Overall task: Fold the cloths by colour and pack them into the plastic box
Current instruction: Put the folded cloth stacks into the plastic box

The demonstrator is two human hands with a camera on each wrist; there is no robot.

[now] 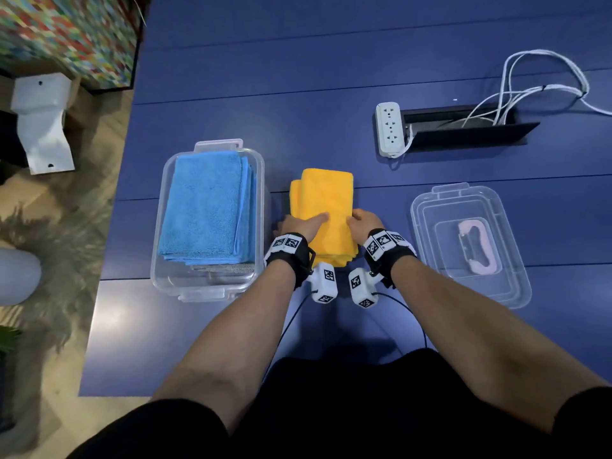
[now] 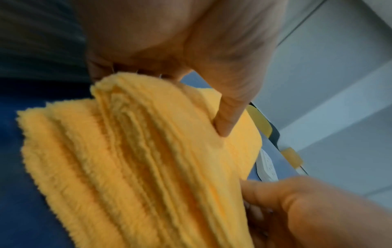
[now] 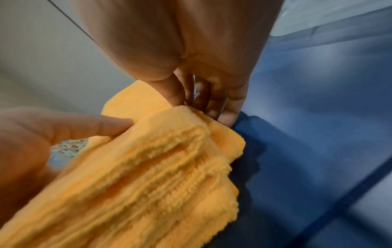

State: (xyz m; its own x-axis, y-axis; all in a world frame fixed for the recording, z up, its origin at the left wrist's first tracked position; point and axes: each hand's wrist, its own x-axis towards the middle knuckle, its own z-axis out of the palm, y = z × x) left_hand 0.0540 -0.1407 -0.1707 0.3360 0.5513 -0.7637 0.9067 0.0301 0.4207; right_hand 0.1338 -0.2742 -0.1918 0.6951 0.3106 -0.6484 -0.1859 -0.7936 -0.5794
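A stack of folded yellow cloths (image 1: pixel 326 197) lies in the middle of the blue table, between the box and the lid. My left hand (image 1: pixel 303 223) grips its near left side, thumb (image 2: pixel 228 115) on top and fingers underneath. On the near right side my right hand (image 1: pixel 364 221) grips the same way, thumb (image 3: pixel 169 90) above and fingers (image 3: pixel 222 107) tucked under. In both wrist views the yellow layers (image 2: pixel 148 167) (image 3: pixel 148 176) fan out at the edge. The clear plastic box (image 1: pixel 156 270) stands to the left, holding folded blue cloths (image 1: pixel 205 207) over a grey cloth (image 1: pixel 222 268).
The box's clear lid (image 1: pixel 430 233) with a pink handle (image 1: pixel 477 250) lies upside down to the right. A white power strip (image 1: pixel 390 129) and an open cable tray (image 1: pixel 463 127) with white cables sit at the back right. The table's left edge drops to a rug.
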